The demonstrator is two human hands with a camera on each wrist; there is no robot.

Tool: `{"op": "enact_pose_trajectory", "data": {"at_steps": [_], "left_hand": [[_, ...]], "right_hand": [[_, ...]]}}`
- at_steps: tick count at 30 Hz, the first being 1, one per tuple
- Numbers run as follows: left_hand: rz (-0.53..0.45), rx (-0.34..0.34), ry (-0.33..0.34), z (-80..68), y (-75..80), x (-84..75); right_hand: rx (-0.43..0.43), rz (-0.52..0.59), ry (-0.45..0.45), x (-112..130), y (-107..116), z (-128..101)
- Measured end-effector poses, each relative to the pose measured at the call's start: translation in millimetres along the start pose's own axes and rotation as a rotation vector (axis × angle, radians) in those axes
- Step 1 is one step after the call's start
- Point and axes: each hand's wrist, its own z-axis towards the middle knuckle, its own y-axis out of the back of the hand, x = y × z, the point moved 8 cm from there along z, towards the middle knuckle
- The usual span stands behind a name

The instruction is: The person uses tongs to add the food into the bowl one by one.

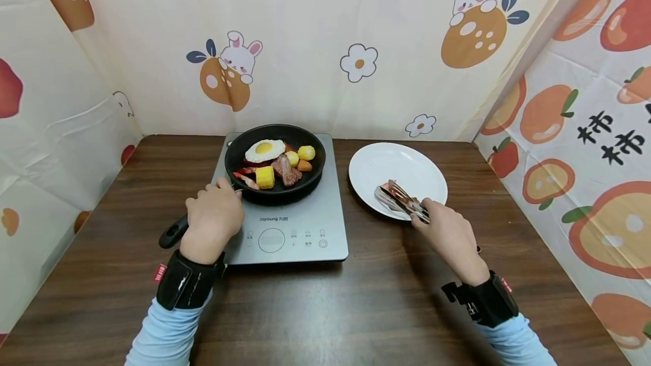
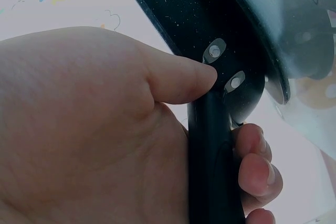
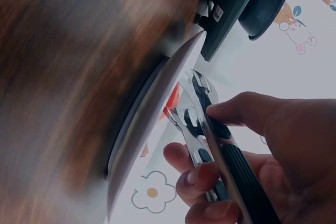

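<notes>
My left hand (image 1: 212, 222) grips the black handle (image 2: 215, 182) of a frying pan (image 1: 274, 194), its thumb laid near the rivets. The pan is over the induction cooktop (image 1: 300, 250). Inside are a fried egg (image 1: 264, 151), a corn piece (image 1: 264, 177), a piece of meat (image 1: 286, 170), yellow round pieces (image 1: 306, 153) and red-and-white pieces (image 1: 246, 179). My right hand (image 1: 450, 236) holds metal tongs (image 3: 239, 177) with black grips, thumb on one arm, fingers on the other. Their tips are low over the white plate (image 1: 371, 165), at a small orange-red piece (image 3: 173, 98), partly hidden.
The cooktop and plate stand side by side on a dark wooden table (image 1: 300, 315). A printed cloth (image 1: 315, 33) rises behind the table, with more printed cloth (image 1: 605, 185) along the right and left sides.
</notes>
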Motion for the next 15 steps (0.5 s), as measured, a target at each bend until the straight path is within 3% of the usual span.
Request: {"op": "enact_pose_trajectory", "data": {"at_steps": [15], "left_hand": [[-0.011, -0.004, 0.005, -1.9, 2.9, -0.6]], "right_hand": [[-0.086, 0.009, 0.025, 9, 11, -2]]}}
